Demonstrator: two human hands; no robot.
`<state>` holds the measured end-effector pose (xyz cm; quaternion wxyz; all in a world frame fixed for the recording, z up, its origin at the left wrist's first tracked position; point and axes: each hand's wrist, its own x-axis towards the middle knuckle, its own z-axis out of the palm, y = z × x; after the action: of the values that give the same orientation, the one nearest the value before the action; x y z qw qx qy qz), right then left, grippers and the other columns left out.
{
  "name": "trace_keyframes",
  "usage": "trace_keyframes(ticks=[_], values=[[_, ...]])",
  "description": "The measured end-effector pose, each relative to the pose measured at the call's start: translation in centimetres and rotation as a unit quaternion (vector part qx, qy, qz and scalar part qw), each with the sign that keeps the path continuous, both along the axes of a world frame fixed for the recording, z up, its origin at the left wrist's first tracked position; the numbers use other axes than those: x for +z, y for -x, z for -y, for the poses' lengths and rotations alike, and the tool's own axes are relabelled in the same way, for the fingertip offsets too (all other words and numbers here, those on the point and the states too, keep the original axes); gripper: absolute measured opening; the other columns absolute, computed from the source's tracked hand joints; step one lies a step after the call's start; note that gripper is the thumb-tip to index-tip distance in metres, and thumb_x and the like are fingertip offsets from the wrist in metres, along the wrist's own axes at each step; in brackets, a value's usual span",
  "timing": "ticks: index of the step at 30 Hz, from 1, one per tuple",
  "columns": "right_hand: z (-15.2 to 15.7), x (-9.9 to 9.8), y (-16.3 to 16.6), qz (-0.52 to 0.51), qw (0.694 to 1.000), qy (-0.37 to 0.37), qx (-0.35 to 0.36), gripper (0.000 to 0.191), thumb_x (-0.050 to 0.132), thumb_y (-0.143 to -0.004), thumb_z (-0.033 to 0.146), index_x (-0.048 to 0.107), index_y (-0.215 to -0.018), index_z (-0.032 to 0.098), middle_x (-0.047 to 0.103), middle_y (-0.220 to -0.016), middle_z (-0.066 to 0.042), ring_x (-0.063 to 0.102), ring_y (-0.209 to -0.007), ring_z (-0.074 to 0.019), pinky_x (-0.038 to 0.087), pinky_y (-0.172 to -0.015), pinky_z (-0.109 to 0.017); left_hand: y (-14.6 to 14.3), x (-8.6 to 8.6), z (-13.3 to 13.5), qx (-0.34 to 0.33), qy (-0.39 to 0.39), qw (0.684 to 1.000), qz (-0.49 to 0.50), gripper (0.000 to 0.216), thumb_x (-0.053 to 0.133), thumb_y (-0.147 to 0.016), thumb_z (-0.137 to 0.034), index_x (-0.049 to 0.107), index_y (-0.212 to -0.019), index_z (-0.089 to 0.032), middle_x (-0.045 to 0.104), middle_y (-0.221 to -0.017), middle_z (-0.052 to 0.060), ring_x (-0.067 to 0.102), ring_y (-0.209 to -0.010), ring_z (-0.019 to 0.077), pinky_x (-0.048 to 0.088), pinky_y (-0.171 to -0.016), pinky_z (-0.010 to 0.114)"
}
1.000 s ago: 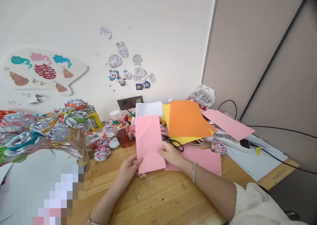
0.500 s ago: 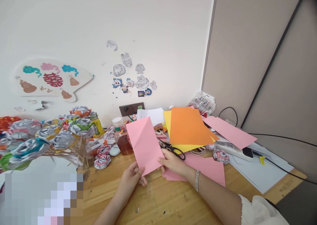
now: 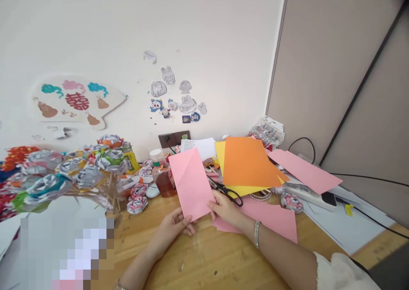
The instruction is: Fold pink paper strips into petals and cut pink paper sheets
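A pink sheet of paper (image 3: 191, 183) with a diagonal crease near its top is held up over the wooden table. My left hand (image 3: 177, 226) pinches its lower left corner, thumb in front and fingers behind. At the lower right edge, my right hand (image 3: 222, 208) grips the same sheet between thumb and fingers. Black-handled scissors (image 3: 232, 194) lie just beyond my right hand, their blades partly hidden. Under my right forearm rest more pink sheets (image 3: 271, 217). Orange paper (image 3: 249, 162) lies over yellow paper (image 3: 236, 191) behind them.
Folded paper flowers (image 3: 86, 175) crowd the left side. A bottle of brown liquid (image 3: 162, 179) stands behind the held sheet. To the right are another pink sheet (image 3: 306, 173), a white power strip (image 3: 315, 198) with cables, and white papers (image 3: 345, 226). A wall rises behind the table (image 3: 198, 260).
The camera view has shifted slightly, so the scene sits a little further right. Both hands keep their hold on the pink paper, which shows no new fold.
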<state>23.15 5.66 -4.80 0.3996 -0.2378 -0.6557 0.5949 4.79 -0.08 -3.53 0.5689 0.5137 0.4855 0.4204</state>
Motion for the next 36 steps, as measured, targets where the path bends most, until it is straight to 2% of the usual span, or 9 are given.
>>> trace_keyframes(ticks=[4, 8, 13, 18, 22, 29, 32, 36], values=[[0.3, 0.5, -0.4, 0.02, 0.999, 0.015, 0.021, 0.026, 0.046, -0.08, 0.035, 0.044, -0.098, 0.016, 0.045, -0.053, 0.007, 0.046, -0.041, -0.0076, 0.04, -0.043, -0.02, -0.4, 0.6, 0.4, 0.029, 0.011, 0.999, -0.028, 0.031, 0.065, -0.06, -0.041, 0.054, -0.072, -0.015, 0.065, -0.067, 0.002, 0.059, -0.044, 0.0123, 0.047, -0.046, 0.025], [0.6, 0.6, -0.5, 0.029, 0.999, 0.027, 0.02, 0.025, 0.046, -0.08, 0.035, 0.044, -0.097, 0.017, 0.047, -0.054, 0.007, 0.044, -0.041, -0.0069, 0.038, -0.041, -0.019, -0.5, 1.2, 0.7, -0.004, 0.025, 1.0, -0.015, 0.03, 0.061, -0.065, -0.043, 0.055, -0.069, -0.014, 0.066, -0.063, 0.002, 0.06, -0.046, 0.0135, 0.047, -0.048, 0.025], [0.6, 0.5, -0.6, 0.031, 0.998, 0.018, 0.049, 0.026, 0.046, -0.081, 0.035, 0.044, -0.098, 0.016, 0.048, -0.055, 0.006, 0.041, -0.04, -0.0054, 0.033, -0.04, -0.017, -0.3, 1.4, 1.0, -0.003, 0.04, 0.999, -0.008, 0.032, 0.058, -0.066, -0.047, 0.05, -0.063, -0.016, 0.066, -0.052, 0.003, 0.056, -0.035, 0.0132, 0.039, -0.036, 0.021], [0.6, 0.7, -0.8, 0.039, 0.995, 0.027, 0.084, 0.025, 0.047, -0.08, 0.035, 0.043, -0.097, 0.017, 0.047, -0.056, 0.006, 0.039, -0.04, -0.0051, 0.033, -0.041, -0.018, -0.3, 1.5, 0.9, 0.029, 0.022, 0.999, 0.014, 0.033, 0.054, -0.068, -0.05, 0.052, -0.069, -0.017, 0.063, -0.049, 0.001, 0.058, -0.041, 0.0158, 0.046, -0.043, 0.027], [0.8, 0.9, -1.0, 0.062, 0.995, 0.025, 0.076, 0.024, 0.047, -0.08, 0.033, 0.043, -0.098, 0.018, 0.045, -0.058, 0.007, 0.038, -0.041, -0.0045, 0.035, -0.043, -0.018, -0.3, 1.3, 0.7, 0.055, 0.004, 0.998, 0.022, 0.031, 0.059, -0.065, -0.047, 0.055, -0.065, -0.016, 0.059, -0.045, -0.001, 0.053, -0.036, 0.0143, 0.043, -0.04, 0.026], [0.7, -0.4, -1.0, 0.132, 0.986, 0.011, 0.097, 0.018, 0.046, -0.08, 0.031, 0.047, -0.091, 0.017, 0.047, -0.062, 0.004, 0.044, -0.046, -0.0058, 0.035, -0.043, -0.017, 0.8, 0.6, 0.2, 0.131, -0.038, 0.989, 0.057, 0.032, 0.059, -0.067, -0.043, 0.059, -0.08, -0.013, 0.067, -0.073, 0.005, 0.06, -0.066, 0.0173, 0.047, -0.063, 0.029], [0.6, -0.9, -1.0, 0.143, 0.986, -0.003, 0.081, 0.02, 0.045, -0.08, 0.031, 0.048, -0.094, 0.017, 0.048, -0.061, 0.004, 0.042, -0.046, -0.0058, 0.034, -0.043, -0.017, 0.9, 0.6, 0.0, 0.147, -0.035, 0.987, 0.058, 0.036, 0.058, -0.066, -0.046, 0.06, -0.079, -0.012, 0.066, -0.069, 0.005, 0.06, -0.062, 0.0187, 0.048, -0.059, 0.032], [0.6, -0.9, -1.0, 0.151, 0.984, 0.006, 0.098, 0.021, 0.047, -0.079, 0.031, 0.048, -0.093, 0.016, 0.048, -0.059, 0.004, 0.042, -0.046, -0.0061, 0.033, -0.043, -0.017, 0.8, 0.6, -0.1, 0.191, -0.048, 0.979, 0.056, 0.041, 0.058, -0.062, -0.051, 0.06, -0.079, -0.013, 0.065, -0.068, 0.004, 0.059, -0.061, 0.0189, 0.047, -0.055, 0.03]])
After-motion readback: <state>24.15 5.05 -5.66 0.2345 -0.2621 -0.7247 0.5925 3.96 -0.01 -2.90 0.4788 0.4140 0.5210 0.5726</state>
